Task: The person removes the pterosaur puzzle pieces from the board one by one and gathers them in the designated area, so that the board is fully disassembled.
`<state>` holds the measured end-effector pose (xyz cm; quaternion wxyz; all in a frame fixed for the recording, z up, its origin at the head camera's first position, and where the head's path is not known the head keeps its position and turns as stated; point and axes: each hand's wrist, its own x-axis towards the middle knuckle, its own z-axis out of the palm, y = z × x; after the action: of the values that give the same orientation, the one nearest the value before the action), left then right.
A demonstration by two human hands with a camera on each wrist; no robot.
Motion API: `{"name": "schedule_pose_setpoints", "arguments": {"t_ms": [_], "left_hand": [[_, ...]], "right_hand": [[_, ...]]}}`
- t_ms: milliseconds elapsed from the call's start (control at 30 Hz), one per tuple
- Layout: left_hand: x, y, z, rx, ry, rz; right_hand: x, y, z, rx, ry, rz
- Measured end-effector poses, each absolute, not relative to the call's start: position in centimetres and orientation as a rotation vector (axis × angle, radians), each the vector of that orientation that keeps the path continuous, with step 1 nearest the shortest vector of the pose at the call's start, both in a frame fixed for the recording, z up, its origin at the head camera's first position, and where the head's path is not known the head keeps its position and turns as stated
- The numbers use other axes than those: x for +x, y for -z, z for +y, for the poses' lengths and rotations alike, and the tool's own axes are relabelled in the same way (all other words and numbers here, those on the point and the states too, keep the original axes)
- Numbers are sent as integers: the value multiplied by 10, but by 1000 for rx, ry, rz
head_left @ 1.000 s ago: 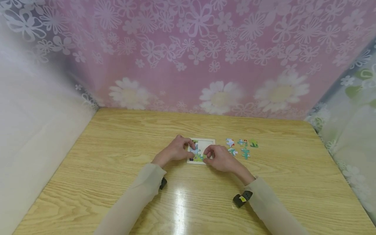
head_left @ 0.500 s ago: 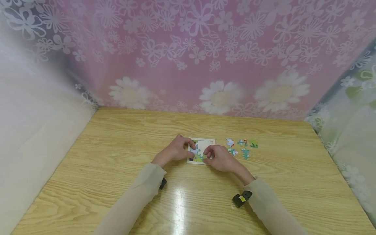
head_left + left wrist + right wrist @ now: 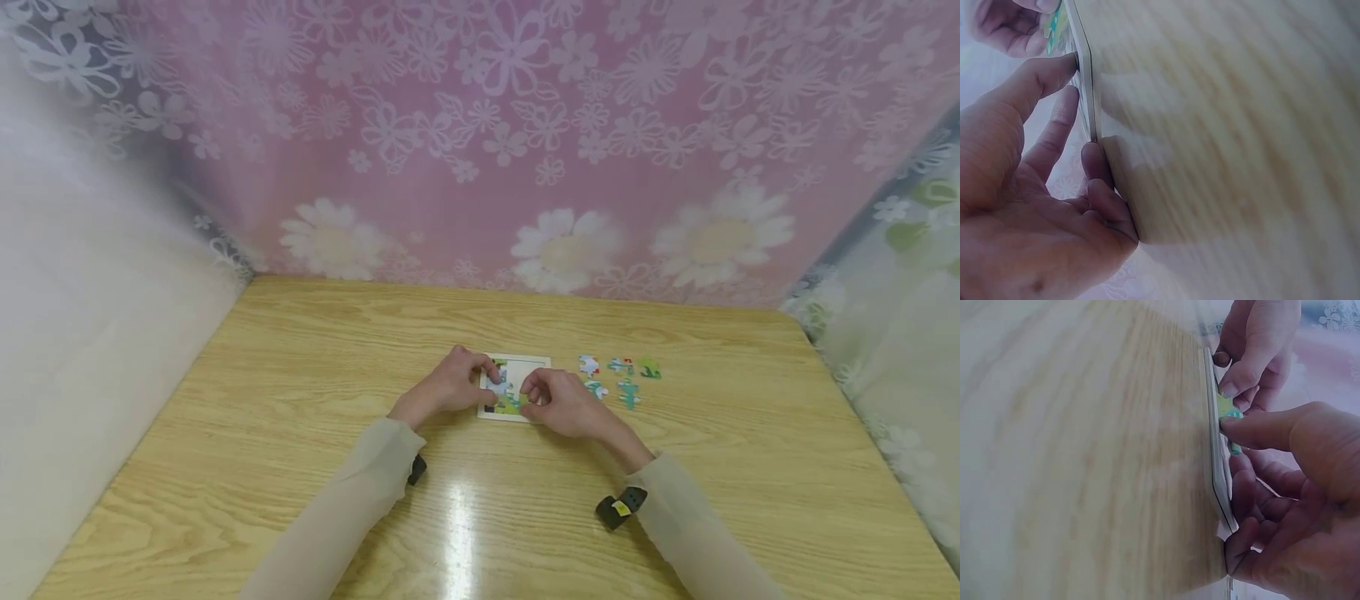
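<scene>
A small jigsaw puzzle tray with a white rim lies flat on the wooden table. Its left column and lower edge hold coloured puzzle pieces; the upper right shows bare white. My left hand rests over the left side, thumb and index fingertips on the pieces, the other fingers against the table at the tray's edge in the left wrist view. My right hand pinches a green and teal puzzle piece between thumb and fingers, low over the tray's bottom right. Those fingers partly hide the piece.
Right of the tray lie several loose puzzle pieces, among them a white and red piece, a green piece and a teal piece. A pink flowered curtain hangs behind the table. Pale cloth flanks both sides.
</scene>
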<state>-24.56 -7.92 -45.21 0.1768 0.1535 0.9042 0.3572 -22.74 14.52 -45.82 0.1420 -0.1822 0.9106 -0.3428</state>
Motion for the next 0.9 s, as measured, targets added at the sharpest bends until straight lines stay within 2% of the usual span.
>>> {"name": "schedule_pose_setpoints", "arguments": {"t_ms": [433, 900], "left_hand": [[-244, 451, -80, 425, -1030, 2533], [-250, 461, -95, 581, -1014, 2435]], "right_hand": [[-221, 459, 159, -554, 1243, 2602], [-213, 449, 217, -422, 1375, 2640]]}}
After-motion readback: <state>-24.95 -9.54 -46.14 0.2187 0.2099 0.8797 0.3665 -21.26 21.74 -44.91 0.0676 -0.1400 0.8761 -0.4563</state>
